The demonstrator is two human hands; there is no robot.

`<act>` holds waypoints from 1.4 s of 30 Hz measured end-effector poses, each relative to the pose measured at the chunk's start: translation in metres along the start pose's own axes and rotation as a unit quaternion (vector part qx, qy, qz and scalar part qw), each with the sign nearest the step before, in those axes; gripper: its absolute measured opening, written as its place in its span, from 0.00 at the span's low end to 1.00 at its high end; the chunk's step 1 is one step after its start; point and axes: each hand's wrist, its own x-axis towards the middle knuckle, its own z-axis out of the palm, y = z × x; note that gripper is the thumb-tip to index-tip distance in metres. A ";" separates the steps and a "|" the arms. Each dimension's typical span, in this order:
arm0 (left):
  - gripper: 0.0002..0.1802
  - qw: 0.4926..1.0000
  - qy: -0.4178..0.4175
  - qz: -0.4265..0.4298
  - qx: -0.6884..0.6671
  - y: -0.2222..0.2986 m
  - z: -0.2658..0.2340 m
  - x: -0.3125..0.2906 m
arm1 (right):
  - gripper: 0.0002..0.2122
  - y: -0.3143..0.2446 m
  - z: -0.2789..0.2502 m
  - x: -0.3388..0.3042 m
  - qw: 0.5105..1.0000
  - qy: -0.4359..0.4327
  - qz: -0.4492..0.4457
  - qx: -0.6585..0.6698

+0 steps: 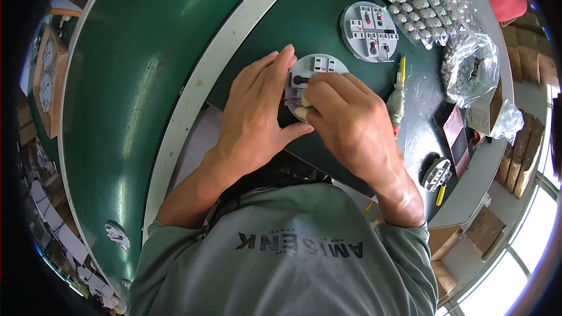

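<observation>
A white round plastic plate with raised compartments, a dark part and thin red wires lies on the green work surface in front of me. My left hand steadies it at its left rim, fingers stretched along the edge and thumb below. Over the plate's right side, my right hand has thumb and forefinger pinched together, pale finger cots on the tips. Whatever those fingertips hold is hidden by the hand. A similar round plate, fitted with small parts and wires, rests beyond my right hand.
Clear trays of small round white parts fill the far right. Beside my right hand lies a yellow-handled tool, with a plastic bag farther right. Another plate sits near a yellow handle. Leftward runs a green belt carrying plates.
</observation>
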 end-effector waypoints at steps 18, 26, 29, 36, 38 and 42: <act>0.59 0.997 0.068 0.021 0.035 -0.008 0.014 0.002 | 0.14 0.005 -0.007 0.004 0.998 -0.039 -0.009 0.039; 0.60 0.993 0.059 0.026 0.097 0.005 0.006 -0.002 | 0.25 0.018 -0.009 -0.074 0.909 0.256 0.279 -0.172; 0.61 0.995 0.024 0.024 0.089 -0.004 0.008 0.005 | 0.30 0.030 -0.006 -0.093 0.851 0.143 0.499 -0.083; 0.61 0.996 0.017 0.010 0.088 0.005 0.013 0.002 | 0.29 0.049 -0.022 -0.150 0.719 0.387 0.399 0.417; 0.59 0.996 0.034 0.016 0.076 0.001 0.015 0.003 | 0.26 0.028 -0.014 -0.119 0.784 0.366 0.349 0.361; 0.55 0.995 0.062 0.025 0.072 -0.007 0.016 0.004 | 0.24 -0.016 0.012 -0.053 0.848 0.278 0.264 0.365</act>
